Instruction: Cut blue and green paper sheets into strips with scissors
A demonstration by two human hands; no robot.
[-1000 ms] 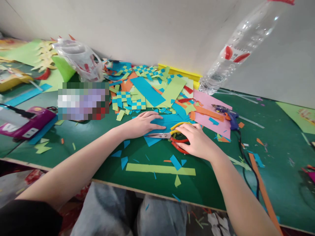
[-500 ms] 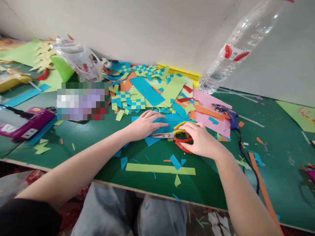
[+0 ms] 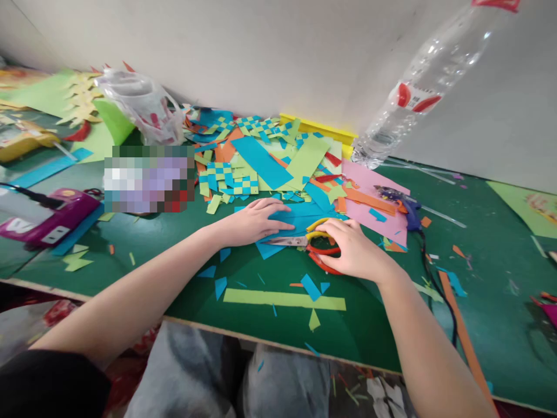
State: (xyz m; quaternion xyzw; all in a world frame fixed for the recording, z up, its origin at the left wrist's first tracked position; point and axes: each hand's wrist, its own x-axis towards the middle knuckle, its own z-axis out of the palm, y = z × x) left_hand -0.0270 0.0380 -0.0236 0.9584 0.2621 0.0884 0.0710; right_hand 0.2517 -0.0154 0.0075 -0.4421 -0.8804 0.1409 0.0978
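My left hand (image 3: 256, 222) lies flat over blue paper (image 3: 308, 213), its fingers stretched out to the right and a little apart. Wrapped through the handles of a pair of scissors (image 3: 327, 262), my right hand (image 3: 354, 247) rests just to the right. One handle is yellow and the other red. The blades point left along the near edge of the blue paper, their tips close under my left hand. I cannot tell whether any paper lies between the blades. A long light green paper strip (image 3: 282, 299) sits nearer to me, with small blue scraps around it.
Woven blue-and-green paper pieces (image 3: 220, 174) are heaped at the back. A plastic bottle (image 3: 418, 93) leans against the wall. On pink paper (image 3: 369, 186) rests a blue glue gun (image 3: 411, 212) with a black cord. A purple power strip (image 3: 56, 217) stands at left near a plastic bag (image 3: 143, 107).
The view has shifted very slightly. Both hands and the scissors stay almost where they were, with no clear change in the blue paper.
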